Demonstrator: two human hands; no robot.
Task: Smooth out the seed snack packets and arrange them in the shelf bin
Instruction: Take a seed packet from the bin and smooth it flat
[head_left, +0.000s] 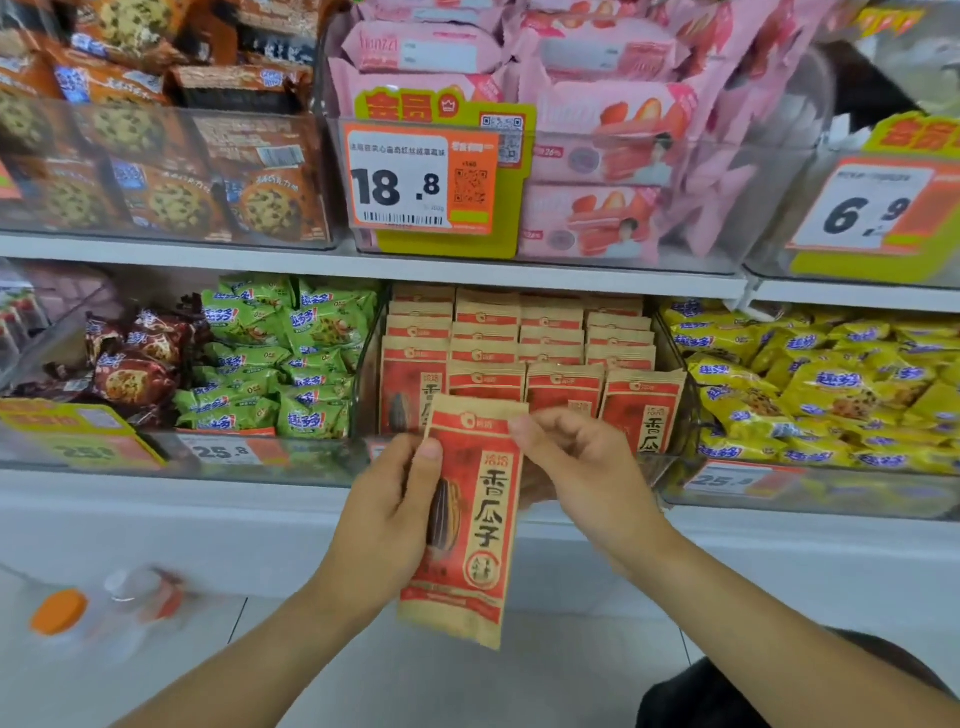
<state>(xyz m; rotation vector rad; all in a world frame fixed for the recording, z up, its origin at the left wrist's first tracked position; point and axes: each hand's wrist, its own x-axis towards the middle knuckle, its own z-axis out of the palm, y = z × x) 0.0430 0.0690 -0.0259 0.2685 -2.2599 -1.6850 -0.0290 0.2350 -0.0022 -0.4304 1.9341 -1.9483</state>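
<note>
A red and tan seed snack packet (478, 514) is held upright in front of the lower shelf. My left hand (387, 514) grips its left edge, thumb across the front near the top. My right hand (576, 467) is at the packet's upper right corner, fingers curled behind that edge. Behind them a clear shelf bin (675, 358) holds several rows of the same seed packets (550, 353), standing upright and facing forward.
Green snack packs (280, 358) and brown ones (135, 364) fill the bin to the left, yellow packs (831, 389) the bin to the right. Pink (597, 130) and orange cookie packs (156, 156) sit on the shelf above. An orange-capped bottle (98, 608) lies blurred at lower left.
</note>
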